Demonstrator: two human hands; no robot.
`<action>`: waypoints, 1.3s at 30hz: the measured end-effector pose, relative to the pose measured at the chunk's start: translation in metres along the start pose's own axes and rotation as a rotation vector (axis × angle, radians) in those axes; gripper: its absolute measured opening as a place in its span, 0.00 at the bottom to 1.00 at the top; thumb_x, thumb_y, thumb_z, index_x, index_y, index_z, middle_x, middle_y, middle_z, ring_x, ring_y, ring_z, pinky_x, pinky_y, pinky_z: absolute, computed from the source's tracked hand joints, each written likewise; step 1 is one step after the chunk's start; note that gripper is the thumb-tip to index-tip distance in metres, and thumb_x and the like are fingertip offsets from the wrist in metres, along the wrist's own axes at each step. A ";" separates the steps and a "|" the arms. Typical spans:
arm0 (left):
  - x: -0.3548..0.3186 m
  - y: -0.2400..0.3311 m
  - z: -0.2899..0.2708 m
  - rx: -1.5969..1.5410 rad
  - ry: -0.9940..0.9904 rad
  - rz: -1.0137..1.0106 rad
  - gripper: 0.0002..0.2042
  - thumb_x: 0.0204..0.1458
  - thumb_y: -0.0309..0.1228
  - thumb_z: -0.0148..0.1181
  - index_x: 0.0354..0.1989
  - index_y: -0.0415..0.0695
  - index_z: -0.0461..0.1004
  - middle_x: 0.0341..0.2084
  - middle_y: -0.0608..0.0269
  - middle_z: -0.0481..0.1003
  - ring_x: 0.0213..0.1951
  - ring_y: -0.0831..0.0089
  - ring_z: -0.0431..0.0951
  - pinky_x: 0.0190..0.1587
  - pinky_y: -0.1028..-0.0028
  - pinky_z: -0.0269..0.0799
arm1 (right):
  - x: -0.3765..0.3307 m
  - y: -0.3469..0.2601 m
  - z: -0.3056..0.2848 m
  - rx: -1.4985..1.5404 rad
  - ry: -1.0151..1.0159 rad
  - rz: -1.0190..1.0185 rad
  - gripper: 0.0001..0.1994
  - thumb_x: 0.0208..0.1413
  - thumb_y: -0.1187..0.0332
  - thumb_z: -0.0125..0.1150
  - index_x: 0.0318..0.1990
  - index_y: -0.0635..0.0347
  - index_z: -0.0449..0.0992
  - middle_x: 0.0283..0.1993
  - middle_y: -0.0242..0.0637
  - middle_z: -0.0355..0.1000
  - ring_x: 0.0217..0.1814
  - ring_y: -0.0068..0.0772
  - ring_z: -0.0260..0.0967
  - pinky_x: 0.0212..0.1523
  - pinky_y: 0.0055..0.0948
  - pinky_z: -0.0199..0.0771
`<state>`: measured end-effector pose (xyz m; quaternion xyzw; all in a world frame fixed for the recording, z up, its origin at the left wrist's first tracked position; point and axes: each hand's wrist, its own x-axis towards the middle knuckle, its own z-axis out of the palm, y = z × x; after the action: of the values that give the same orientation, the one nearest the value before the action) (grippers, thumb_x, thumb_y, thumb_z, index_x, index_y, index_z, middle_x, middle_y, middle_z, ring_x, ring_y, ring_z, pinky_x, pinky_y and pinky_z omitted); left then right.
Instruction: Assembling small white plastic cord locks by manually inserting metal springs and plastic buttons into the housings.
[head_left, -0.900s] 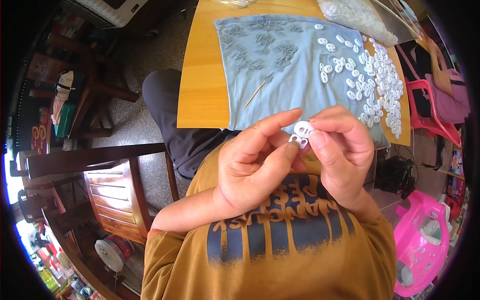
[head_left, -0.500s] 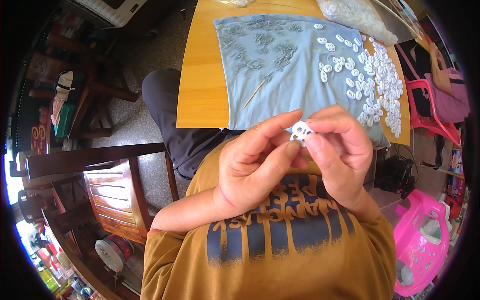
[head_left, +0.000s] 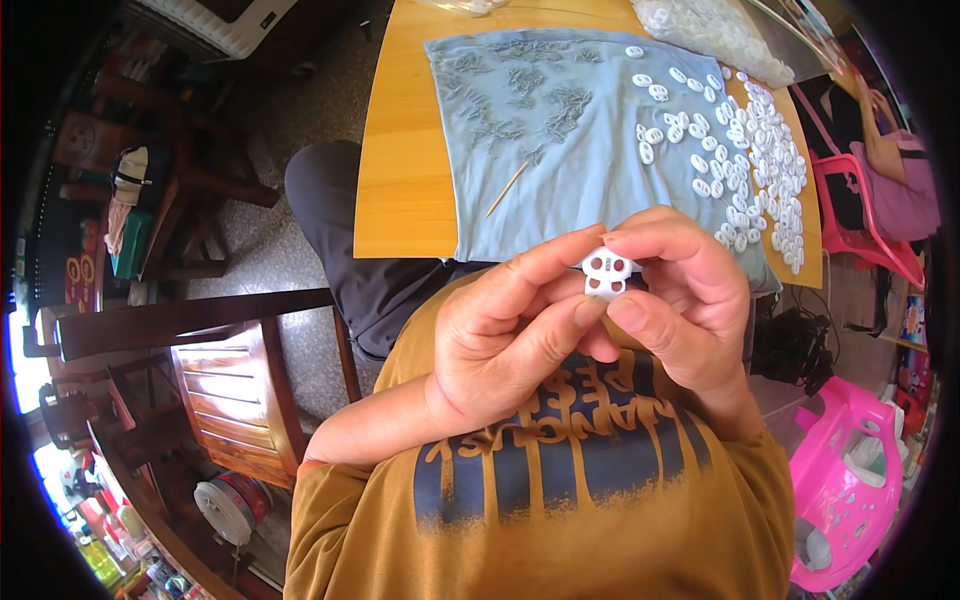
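Far left, wooden chair [head_left: 225,390] stands by the person's side. Then the table [head_left: 400,180], blue cloth [head_left: 590,190] over it; small dark bits [head_left: 527,80] in clusters toward the far edge, a thin wooden stick [head_left: 507,190] lying slantwise nearer; no real change there.

Left hand [head_left: 510,320]: narrow, thumb and fingers about the lower white piece [head_left: 606,293], in front of the chest; pose much as a second ago. Upper white piece [head_left: 606,254] now sits squarely above it, touching; earlier it leaned out to the right.

Right hand [head_left: 690,310]: index finger curved at the top edge; thumb, formerly against the upper piece, now lower, beside the left thumb. Cannot tell whether it grips.

Further right, scattered white ovals [head_left: 780,160] lie as before.
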<state>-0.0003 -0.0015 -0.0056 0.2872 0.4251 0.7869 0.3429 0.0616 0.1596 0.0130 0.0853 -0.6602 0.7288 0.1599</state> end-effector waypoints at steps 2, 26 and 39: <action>0.000 0.000 0.000 -0.008 0.028 -0.007 0.21 0.57 0.21 0.47 0.60 0.36 0.55 0.46 0.46 0.70 0.35 0.70 0.77 0.37 0.75 0.76 | 0.001 0.001 -0.001 -0.068 -0.005 -0.034 0.13 0.49 0.80 0.59 0.44 0.67 0.70 0.39 0.38 0.68 0.39 0.24 0.65 0.41 0.21 0.65; -0.003 -0.006 0.000 0.151 0.038 0.175 0.16 0.56 0.23 0.50 0.53 0.31 0.62 0.38 0.51 0.74 0.32 0.74 0.76 0.36 0.77 0.75 | -0.001 0.005 0.005 -0.261 -0.027 -0.212 0.10 0.53 0.77 0.57 0.44 0.65 0.70 0.37 0.41 0.69 0.27 0.22 0.67 0.26 0.19 0.67; -0.004 -0.011 0.001 0.189 0.079 0.266 0.16 0.55 0.16 0.48 0.53 0.32 0.62 0.38 0.56 0.73 0.36 0.77 0.76 0.39 0.80 0.73 | -0.002 0.019 0.006 -0.341 -0.011 -0.327 0.11 0.52 0.75 0.58 0.43 0.66 0.70 0.38 0.41 0.70 0.32 0.31 0.68 0.32 0.25 0.69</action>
<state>0.0062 0.0005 -0.0149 0.3405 0.4688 0.7925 0.1902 0.0561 0.1519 -0.0042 0.1670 -0.7521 0.5706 0.2844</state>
